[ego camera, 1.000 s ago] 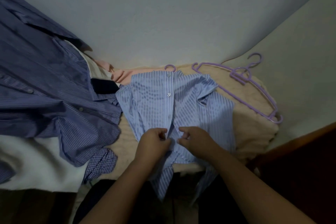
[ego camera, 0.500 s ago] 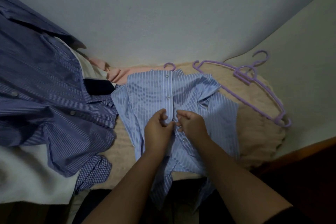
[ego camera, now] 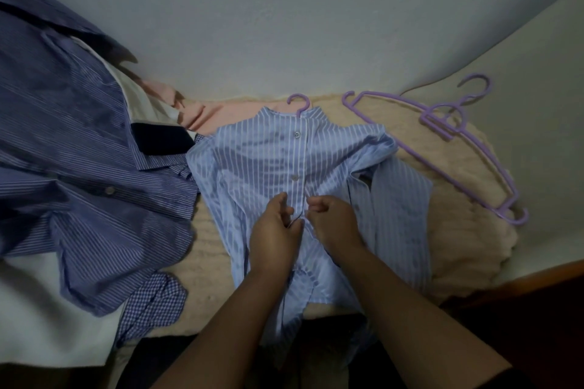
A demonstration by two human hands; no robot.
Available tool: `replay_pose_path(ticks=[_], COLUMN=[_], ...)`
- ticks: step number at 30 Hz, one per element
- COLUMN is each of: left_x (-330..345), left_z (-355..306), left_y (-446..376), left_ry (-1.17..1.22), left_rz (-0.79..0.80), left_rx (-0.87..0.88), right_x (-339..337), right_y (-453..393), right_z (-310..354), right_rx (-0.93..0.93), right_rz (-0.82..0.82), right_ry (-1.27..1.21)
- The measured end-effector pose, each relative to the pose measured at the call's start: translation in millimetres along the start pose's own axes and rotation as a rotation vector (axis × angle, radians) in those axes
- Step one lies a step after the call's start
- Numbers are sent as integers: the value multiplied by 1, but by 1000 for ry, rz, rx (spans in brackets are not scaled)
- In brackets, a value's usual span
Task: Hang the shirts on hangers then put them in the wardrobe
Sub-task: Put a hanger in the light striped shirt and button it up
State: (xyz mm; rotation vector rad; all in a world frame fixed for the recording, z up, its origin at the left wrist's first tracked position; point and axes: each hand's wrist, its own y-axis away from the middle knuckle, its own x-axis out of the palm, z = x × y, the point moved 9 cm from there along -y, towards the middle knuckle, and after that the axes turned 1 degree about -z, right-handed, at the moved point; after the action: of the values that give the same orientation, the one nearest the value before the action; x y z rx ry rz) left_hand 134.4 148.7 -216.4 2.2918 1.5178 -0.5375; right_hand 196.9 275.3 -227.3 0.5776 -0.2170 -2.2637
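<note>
Shirt: a light blue striped shirt [ego camera: 278, 167] lies flat on a beige blanket [ego camera: 458, 230], a purple hanger hook [ego camera: 298, 102] poking out of its collar.
Hands: left hand [ego camera: 274, 232] and right hand [ego camera: 331, 221] each pinch the placket, side by side, below two fastened buttons.
Change: half a second ago the hands met slightly higher; a second ago, lower.
Meaning: likely buttoning before hanging; wardrobe not in view.
Spares: purple hangers [ego camera: 467, 148] lie far right.
Left: a dark striped shirt [ego camera: 79, 174] waits.
</note>
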Motion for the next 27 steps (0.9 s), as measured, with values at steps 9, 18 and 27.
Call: replay_pose_path(ticks=[9, 18, 27], left_x=[-12, -15, -10], left_z=[-7, -2, -14], left_y=[7, 12, 10], left_ry=[96, 280, 294], left_rz=[-66, -147, -64], left_rx=[-56, -121, -97], right_x=[-3, -1, -4], right_y=[3, 17, 15], right_z=[-2, 2, 8], right_rx=[75, 158, 78], right_rz=[-57, 8, 39], right_ry=[-114, -455, -425])
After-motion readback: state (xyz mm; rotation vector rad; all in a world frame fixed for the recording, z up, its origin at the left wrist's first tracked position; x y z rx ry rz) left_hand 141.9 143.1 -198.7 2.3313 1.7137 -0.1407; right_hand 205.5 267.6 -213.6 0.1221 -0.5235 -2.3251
